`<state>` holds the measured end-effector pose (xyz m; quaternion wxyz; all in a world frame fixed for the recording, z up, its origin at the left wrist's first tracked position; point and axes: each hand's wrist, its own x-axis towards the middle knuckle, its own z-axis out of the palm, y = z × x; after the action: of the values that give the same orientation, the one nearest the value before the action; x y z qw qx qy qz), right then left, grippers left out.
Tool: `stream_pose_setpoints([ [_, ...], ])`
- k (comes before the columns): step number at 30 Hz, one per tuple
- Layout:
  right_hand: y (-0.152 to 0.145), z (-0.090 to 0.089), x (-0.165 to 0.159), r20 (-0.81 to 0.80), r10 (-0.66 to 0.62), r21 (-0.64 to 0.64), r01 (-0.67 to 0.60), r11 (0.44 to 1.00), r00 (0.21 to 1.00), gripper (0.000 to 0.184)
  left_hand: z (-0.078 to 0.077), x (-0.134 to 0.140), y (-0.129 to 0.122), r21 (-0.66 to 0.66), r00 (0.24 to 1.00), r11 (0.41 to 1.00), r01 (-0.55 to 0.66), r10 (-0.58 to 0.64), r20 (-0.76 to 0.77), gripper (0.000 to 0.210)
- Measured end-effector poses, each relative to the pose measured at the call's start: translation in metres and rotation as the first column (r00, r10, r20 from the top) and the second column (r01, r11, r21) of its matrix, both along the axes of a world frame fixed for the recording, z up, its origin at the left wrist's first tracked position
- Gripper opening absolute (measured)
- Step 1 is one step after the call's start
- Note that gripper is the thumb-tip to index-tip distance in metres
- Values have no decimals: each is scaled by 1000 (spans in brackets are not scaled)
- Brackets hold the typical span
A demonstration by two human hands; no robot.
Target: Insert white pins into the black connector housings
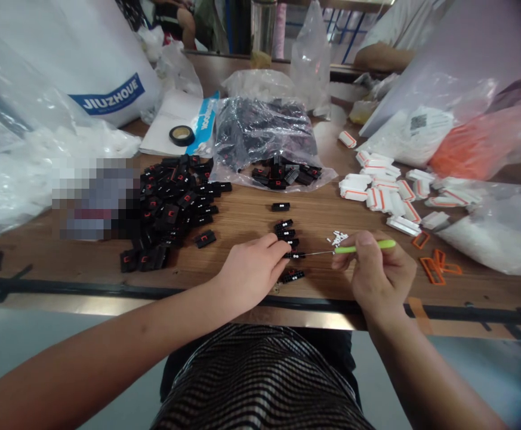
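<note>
My left hand (255, 267) is closed over the end of a black connector housing (296, 255) on the wooden table. Several similar housings (286, 232) with white dots on their faces lie in a short column around it. Between the fingers of my right hand (379, 269) is a green-handled pick (365, 246). Its thin metal shaft points left, and the tip reaches the held housing; whether it is inserted I cannot tell. A small heap of tiny white plugs (338, 237) lies just beyond the pick.
Black housings (166, 203) are piled at left, behind them black tape (182, 135) on paper. A clear bag (264, 131) of black parts stands at the back. White-and-orange pieces (383, 185), orange frames (434, 270) and plastic bags occupy the right. A person's arm (385, 57) shows across the table.
</note>
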<state>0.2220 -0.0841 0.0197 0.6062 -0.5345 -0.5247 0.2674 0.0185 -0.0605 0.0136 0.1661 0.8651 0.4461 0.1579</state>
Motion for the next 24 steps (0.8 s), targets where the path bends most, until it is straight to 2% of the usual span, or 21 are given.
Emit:
stream_pose_setpoints([
  [9,-1,-2,-4,44,21,-24,-20,1000,999,28,1,-2,0,-173,992,985,-13,34,120,7],
  [16,-2,-2,-6,63,36,-57,-32,998,997,28,0,-2,0,-206,984,978,-22,58,170,4],
  [24,-2,-3,-5,55,20,-38,-18,999,998,28,-3,-2,0,-200,979,979,-27,67,194,4],
])
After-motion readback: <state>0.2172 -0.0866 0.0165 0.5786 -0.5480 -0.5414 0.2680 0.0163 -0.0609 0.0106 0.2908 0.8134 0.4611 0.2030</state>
